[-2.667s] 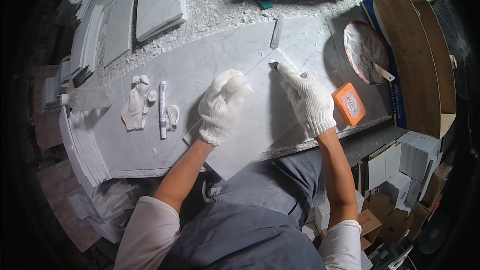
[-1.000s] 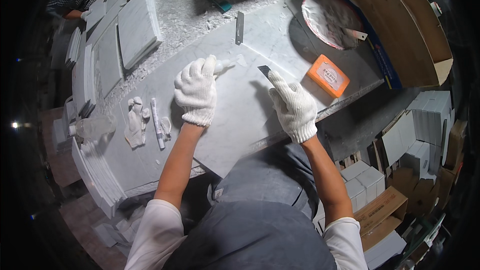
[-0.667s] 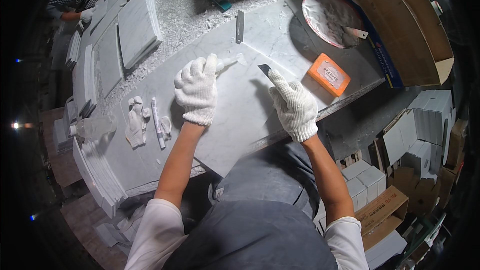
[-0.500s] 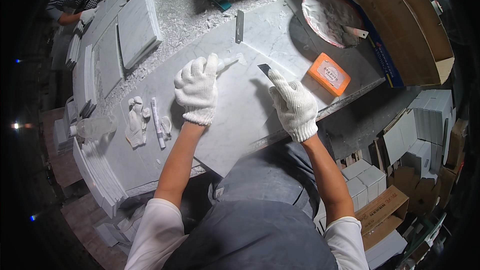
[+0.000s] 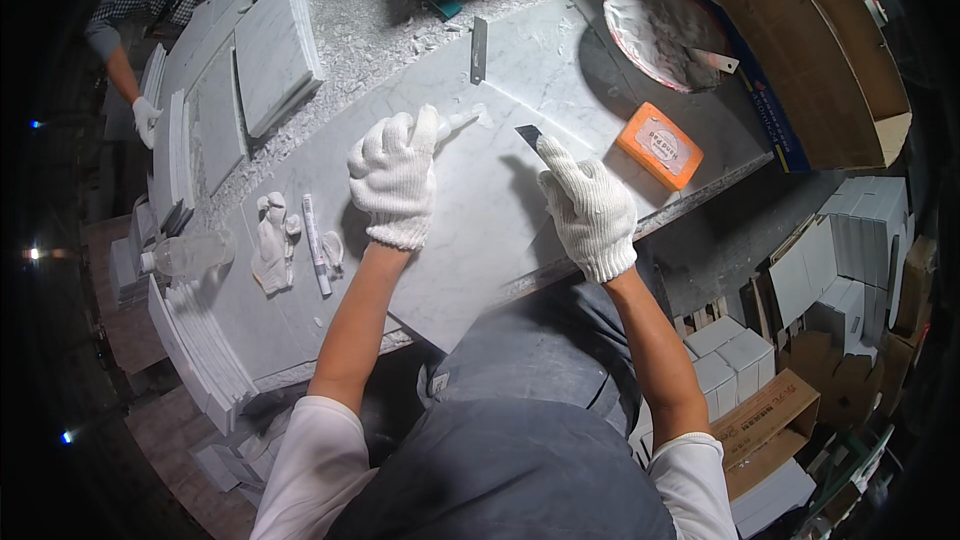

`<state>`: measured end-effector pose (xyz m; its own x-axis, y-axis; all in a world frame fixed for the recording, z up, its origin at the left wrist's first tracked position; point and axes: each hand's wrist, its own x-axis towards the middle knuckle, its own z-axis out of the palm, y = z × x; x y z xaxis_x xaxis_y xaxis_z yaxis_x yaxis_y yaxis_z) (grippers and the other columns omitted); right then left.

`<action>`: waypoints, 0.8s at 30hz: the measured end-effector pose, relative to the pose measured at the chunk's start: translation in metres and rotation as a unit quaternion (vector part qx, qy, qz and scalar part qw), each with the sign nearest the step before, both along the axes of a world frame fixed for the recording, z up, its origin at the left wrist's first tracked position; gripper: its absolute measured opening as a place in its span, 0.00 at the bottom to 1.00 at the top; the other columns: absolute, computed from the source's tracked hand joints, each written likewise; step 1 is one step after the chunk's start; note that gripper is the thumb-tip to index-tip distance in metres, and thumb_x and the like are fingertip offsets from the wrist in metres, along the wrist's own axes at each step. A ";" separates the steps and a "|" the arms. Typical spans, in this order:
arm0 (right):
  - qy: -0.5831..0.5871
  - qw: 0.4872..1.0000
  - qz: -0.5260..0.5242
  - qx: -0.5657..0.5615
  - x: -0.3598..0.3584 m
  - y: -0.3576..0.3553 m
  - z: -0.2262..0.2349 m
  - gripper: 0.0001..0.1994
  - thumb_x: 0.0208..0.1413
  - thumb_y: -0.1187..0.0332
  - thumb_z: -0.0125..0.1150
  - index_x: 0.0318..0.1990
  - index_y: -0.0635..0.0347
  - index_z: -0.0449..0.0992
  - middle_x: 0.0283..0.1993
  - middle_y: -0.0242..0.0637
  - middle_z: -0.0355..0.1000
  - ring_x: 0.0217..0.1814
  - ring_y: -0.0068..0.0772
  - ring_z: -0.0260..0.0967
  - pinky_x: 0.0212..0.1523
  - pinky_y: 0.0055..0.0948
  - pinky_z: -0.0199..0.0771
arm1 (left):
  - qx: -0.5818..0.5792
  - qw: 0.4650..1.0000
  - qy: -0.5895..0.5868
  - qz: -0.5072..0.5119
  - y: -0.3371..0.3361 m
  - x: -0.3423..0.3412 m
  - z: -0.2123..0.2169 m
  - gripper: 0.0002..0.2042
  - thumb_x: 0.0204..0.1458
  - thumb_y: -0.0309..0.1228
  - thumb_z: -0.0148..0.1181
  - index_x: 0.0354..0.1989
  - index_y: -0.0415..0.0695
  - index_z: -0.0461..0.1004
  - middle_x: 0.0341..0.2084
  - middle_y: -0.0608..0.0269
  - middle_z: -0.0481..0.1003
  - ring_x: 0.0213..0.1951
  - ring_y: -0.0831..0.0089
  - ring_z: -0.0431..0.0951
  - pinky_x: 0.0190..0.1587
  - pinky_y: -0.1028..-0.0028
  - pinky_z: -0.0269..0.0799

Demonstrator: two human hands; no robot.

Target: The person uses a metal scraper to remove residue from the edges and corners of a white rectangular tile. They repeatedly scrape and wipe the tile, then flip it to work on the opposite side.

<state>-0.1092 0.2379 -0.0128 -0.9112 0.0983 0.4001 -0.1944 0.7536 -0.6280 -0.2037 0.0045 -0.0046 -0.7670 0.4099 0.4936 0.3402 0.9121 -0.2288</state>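
My left hand point(image 5: 393, 178), in a white knitted glove, is closed around a glue tube whose pale nozzle point(image 5: 458, 123) sticks out past the fingers. The nozzle's tip is by a small whitish smear point(image 5: 484, 112) on a grey-veined white marble slab point(image 5: 470, 230). In my right hand point(image 5: 588, 205), gloved alike, a dark scraper blade point(image 5: 528, 137) is gripped, its handle hidden by the palm. The index finger lies stretched toward the blade, which hovers over the slab or close to it. A metal strip point(image 5: 479, 50) lies on the slab farther off.
An orange hand pad point(image 5: 658, 148) and a bucket of white paste point(image 5: 640, 25) with a putty knife point(image 5: 712, 59) are at right. A spare glove point(image 5: 272, 245), a marker point(image 5: 316, 245) and a clear bottle point(image 5: 190, 255) lie left. Stacked tiles point(image 5: 275, 60) and a co-worker's gloved hand point(image 5: 147, 122) are beyond.
My hands, the nozzle and the blade hold nearly the same places. One of the co-worker's hands has moved from the tiles down toward the near left.
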 end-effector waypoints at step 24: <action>0.031 0.989 0.020 -0.141 0.004 0.001 0.018 0.25 0.66 0.69 0.65 0.69 0.60 0.72 0.42 0.35 0.77 0.34 0.24 0.74 0.36 0.25 0.77 | 0.573 0.795 -0.181 0.083 -0.050 -0.025 -0.019 0.23 0.53 0.35 0.76 0.56 0.42 0.78 0.50 0.56 0.80 0.52 0.65 0.79 0.55 0.67 0.75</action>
<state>-0.1053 0.2390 0.0053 -0.8908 0.1789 0.4178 -0.2651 0.5421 -0.7974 -0.2291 -0.0458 -0.0233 -0.9402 -0.2723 0.2046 0.0475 0.4899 0.8705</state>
